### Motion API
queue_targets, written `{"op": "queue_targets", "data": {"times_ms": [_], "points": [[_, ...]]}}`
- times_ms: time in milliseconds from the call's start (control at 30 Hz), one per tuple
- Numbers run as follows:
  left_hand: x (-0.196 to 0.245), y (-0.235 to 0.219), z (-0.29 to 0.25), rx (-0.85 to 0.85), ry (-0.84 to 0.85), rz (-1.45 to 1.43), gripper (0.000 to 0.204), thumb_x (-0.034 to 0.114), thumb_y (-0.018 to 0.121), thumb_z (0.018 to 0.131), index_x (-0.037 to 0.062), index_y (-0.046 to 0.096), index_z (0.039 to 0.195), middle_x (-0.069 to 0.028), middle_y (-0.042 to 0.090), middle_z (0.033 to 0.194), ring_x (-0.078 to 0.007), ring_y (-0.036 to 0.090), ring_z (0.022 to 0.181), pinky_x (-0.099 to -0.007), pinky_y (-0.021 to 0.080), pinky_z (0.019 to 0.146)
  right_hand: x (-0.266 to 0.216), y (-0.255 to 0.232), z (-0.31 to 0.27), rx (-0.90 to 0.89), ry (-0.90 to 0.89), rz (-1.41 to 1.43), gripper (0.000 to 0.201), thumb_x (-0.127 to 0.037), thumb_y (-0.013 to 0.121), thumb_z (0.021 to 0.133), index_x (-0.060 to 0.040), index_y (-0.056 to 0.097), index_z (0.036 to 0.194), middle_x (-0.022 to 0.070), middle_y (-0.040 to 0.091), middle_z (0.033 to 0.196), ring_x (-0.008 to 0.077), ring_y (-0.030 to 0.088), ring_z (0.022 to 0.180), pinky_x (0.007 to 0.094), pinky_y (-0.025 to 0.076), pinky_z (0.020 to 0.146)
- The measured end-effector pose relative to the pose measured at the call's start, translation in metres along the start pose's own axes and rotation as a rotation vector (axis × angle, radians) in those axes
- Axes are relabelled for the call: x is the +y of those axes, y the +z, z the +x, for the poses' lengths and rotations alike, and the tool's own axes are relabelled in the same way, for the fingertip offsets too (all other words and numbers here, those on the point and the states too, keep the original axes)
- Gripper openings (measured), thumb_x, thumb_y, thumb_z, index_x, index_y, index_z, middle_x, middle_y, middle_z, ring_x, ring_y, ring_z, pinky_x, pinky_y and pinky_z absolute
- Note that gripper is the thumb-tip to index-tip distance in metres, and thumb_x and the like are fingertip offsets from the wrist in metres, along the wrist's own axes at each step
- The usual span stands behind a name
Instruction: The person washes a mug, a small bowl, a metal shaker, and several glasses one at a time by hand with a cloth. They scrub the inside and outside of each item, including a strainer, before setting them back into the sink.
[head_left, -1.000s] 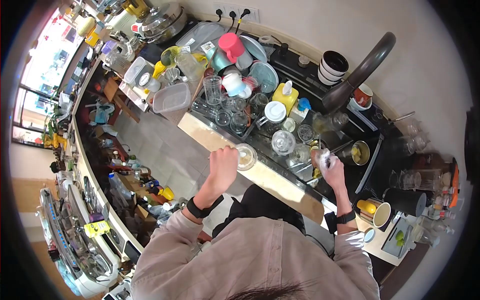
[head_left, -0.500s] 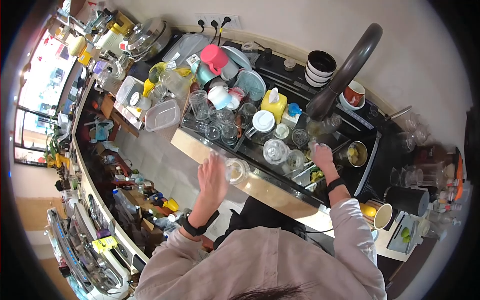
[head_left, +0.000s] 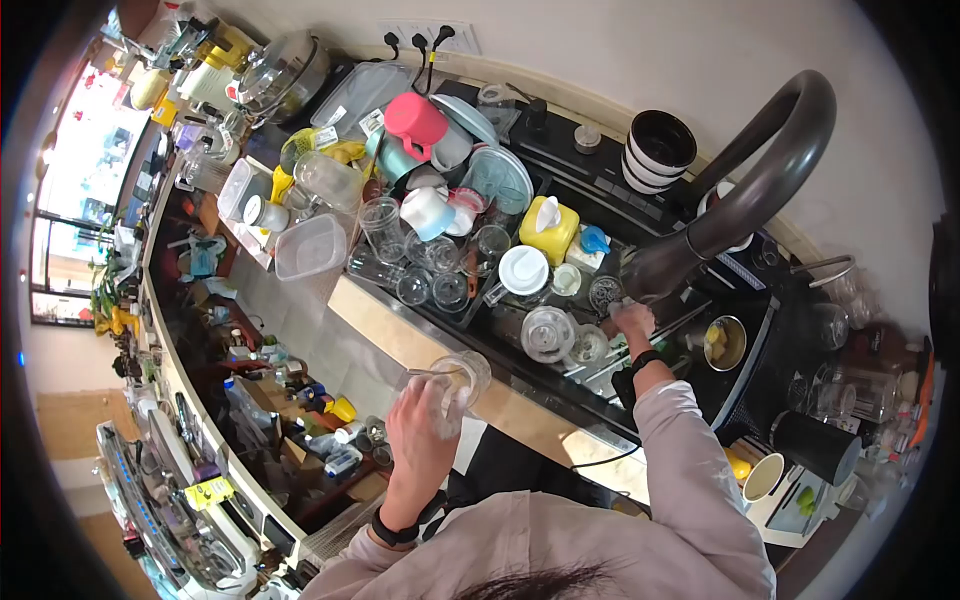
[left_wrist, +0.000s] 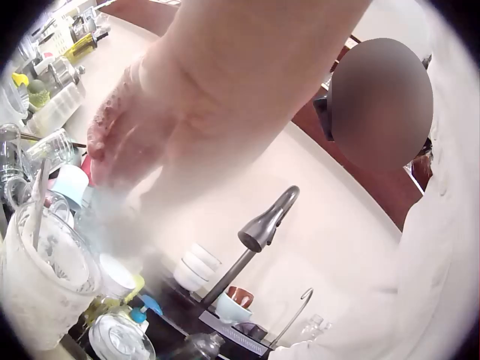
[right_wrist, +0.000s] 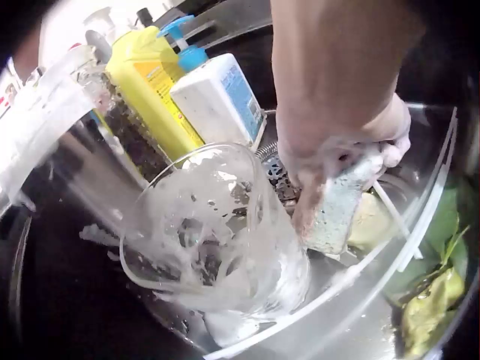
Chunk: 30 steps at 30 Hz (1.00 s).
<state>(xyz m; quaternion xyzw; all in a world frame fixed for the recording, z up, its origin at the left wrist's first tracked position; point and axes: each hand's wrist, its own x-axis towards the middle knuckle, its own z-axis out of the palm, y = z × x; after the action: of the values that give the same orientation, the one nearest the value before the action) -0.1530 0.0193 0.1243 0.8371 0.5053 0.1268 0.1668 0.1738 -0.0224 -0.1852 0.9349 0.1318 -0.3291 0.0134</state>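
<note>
In the head view my left hand [head_left: 425, 425] holds a clear, foam-streaked glass [head_left: 468, 380] beside the counter's front edge. A thin stick-like piece rises from that glass [left_wrist: 49, 277] in the left wrist view, where haze blurs the hand [left_wrist: 142, 135] and hides the contact. Over the sink, my right hand [head_left: 634, 322] reaches down. The right wrist view shows this hand [right_wrist: 345, 150] gripping a pale, foamy sponge [right_wrist: 336, 206], its fingers largely hidden. Left of the sponge is a wide soapy glass [right_wrist: 217, 232], untouched.
Glassware [head_left: 435, 255], a yellow bottle [head_left: 548, 232] and a white-lidded jug [head_left: 523, 270] crowd the left side of the sink. A dark faucet [head_left: 760, 190] arches over it. On the right is a metal pot [head_left: 724, 343]. Yellow-green scraps [right_wrist: 431, 311] lie near the sponge.
My left hand and its glass have come down toward my body. My right hand has shifted slightly left, lower among the sink items. The head view has also shifted.
</note>
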Motion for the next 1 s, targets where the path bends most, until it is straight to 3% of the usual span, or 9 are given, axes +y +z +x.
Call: {"op": "queue_targets", "data": {"times_ms": [100,233,267,367,533,633,867,1000], "points": [[0.001,0.004,0.001,-0.010,-0.021,-0.001,0.014,0.010,0.068,0.077,0.0029,0.060,0.087,-0.0111,0.062,0.088,-0.0328,0.061,0.076,-0.0393,0.048,0.067,0.012,0.031,0.040,-0.021,0.073,0.044,0.060,-0.047,0.061,0.073,-0.0079,0.060,0.119,0.0159,0.059,0.124,0.0304,0.057,0.115,0.0372,0.045,0.096],[0.003,0.008,0.004,-0.007,0.022,-0.006,0.016,0.012,0.069,0.077,0.0029,0.060,0.087,-0.0113,0.062,0.088,-0.0331,0.061,0.077,-0.0400,0.048,0.067,0.010,0.025,0.027,-0.044,0.002,0.100,0.058,-0.045,0.063,0.071,-0.0080,0.064,0.115,0.0171,0.061,0.119,0.0303,0.058,0.113,0.0369,0.045,0.096],[0.005,0.009,0.004,-0.016,0.029,-0.013,0.016,0.012,0.069,0.077,0.0029,0.060,0.087,-0.0115,0.062,0.088,-0.0333,0.061,0.077,-0.0401,0.048,0.067,0.005,0.009,0.001,0.054,-0.044,0.125,0.035,-0.032,0.057,0.080,-0.0072,0.070,0.102,0.0153,0.064,0.114,0.0310,0.061,0.108,0.0405,0.050,0.089],[0.010,0.011,0.008,-0.037,0.054,-0.037,0.017,0.014,0.069,0.078,0.0030,0.060,0.087,-0.0121,0.062,0.089,-0.0339,0.061,0.078,-0.0405,0.048,0.068,0.005,0.000,-0.008,-0.001,-0.142,0.079,0.037,-0.033,0.056,0.080,-0.0069,0.069,0.103,0.0159,0.064,0.112,0.0317,0.061,0.107,0.0409,0.050,0.089],[0.008,0.018,0.011,-0.019,0.126,-0.090,0.019,0.017,0.068,0.079,0.0031,0.060,0.088,-0.0123,0.062,0.088,-0.0346,0.060,0.077,-0.0406,0.048,0.067,0.004,-0.005,-0.026,0.182,-0.220,0.126,0.047,-0.046,0.065,0.069,-0.0055,0.069,0.091,0.0182,0.067,0.101,0.0353,0.064,0.096,0.0424,0.051,0.087],[0.013,0.012,0.012,-0.065,0.138,-0.125,0.021,0.018,0.068,0.079,0.0024,0.059,0.089,-0.0130,0.059,0.085,-0.0340,0.059,0.079,-0.0423,0.046,0.070,0.008,-0.015,-0.037,0.145,-0.193,0.144,0.055,-0.046,0.066,0.068,-0.0009,0.065,0.099,0.0208,0.066,0.103,0.0364,0.063,0.099,0.0425,0.050,0.088],[0.025,0.011,0.014,-0.076,0.136,-0.099,0.017,0.018,0.068,0.079,0.0025,0.062,0.085,-0.0130,0.062,0.085,-0.0340,0.060,0.079,-0.0418,0.048,0.068,0.020,-0.032,-0.064,0.493,-0.200,0.264,0.045,-0.044,0.068,0.067,-0.0025,0.067,0.085,0.0207,0.067,0.089,0.0392,0.064,0.086,0.0454,0.051,0.079],[0.041,0.018,0.018,-0.086,0.216,-0.248,0.019,0.018,0.068,0.080,0.0021,0.061,0.088,-0.0135,0.061,0.085,-0.0341,0.059,0.082,-0.0421,0.048,0.070,0.027,-0.068,-0.093,0.573,-0.247,0.412,0.041,-0.041,0.067,0.072,-0.0016,0.069,0.082,0.0200,0.067,0.089,0.0376,0.065,0.086,0.0453,0.050,0.079]]}}
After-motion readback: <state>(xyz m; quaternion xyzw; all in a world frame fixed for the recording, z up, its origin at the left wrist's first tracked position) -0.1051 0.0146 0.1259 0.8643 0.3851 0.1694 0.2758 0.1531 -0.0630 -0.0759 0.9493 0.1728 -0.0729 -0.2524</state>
